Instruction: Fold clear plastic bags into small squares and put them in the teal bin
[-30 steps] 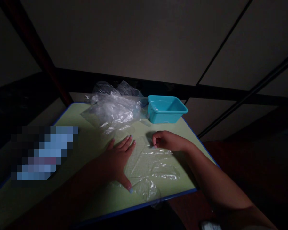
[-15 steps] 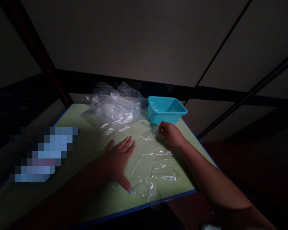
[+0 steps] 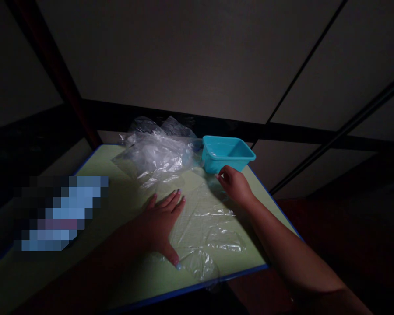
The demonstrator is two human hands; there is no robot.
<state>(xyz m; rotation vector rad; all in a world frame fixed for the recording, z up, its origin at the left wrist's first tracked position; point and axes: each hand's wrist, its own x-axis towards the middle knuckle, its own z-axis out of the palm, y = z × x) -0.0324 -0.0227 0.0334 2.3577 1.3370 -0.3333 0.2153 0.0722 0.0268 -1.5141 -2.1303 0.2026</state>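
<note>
A clear plastic bag (image 3: 210, 223) lies spread on the yellow-green table (image 3: 118, 271), its lower end reaching over the front edge. My left hand (image 3: 164, 223) rests flat with fingers spread on the bag's left part. Just above the bag's upper right part is my right hand (image 3: 231, 181), its thumb and fingertips pinched together; whatever they hold, if anything, is too small to make out. Directly behind that hand sits a turquoise plastic basin (image 3: 226, 157).
A crumpled heap of clear plastic bags (image 3: 160, 153) lies at the back of the table, left of the basin. A blurred blue rectangular object (image 3: 75, 205) is at the left. Panelled dark walls stand behind the table, which has a blue edge.
My right hand has lifted slightly off the bag's upper right part. My left hand stays in place on the bag. The view has shifted a little.
</note>
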